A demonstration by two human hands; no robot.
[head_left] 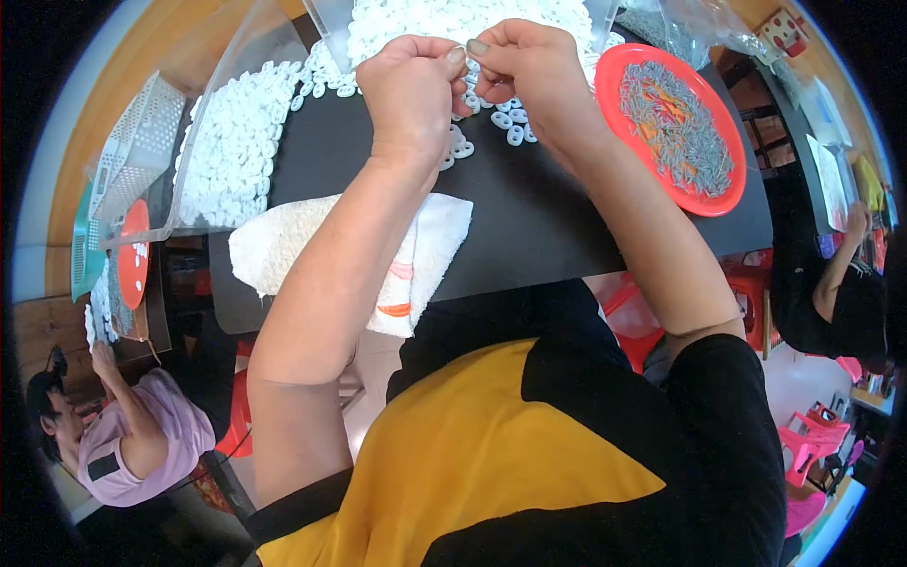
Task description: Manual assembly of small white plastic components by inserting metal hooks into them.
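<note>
My left hand (413,90) and my right hand (540,71) meet over the far side of the dark table (529,217), thumbs and fingertips pinched close together. Whatever lies between the fingertips is small and mostly hidden; only a whitish bit shows. Loose white oval plastic pieces with two holes (514,120) lie on the table below and around my hands. Behind them, a clear bin (605,24) is heaped with more of these white pieces. To the right of my right forearm sits a red plate (735,197) with many small grey and orange slender parts (675,132).
A white towel (439,236) hangs over the near table edge beneath my left forearm. On the left stands a clear bin (162,222) near white pieces (227,142) and a white perforated basket (142,132). One person (142,444) sits at left, another (836,274) at right.
</note>
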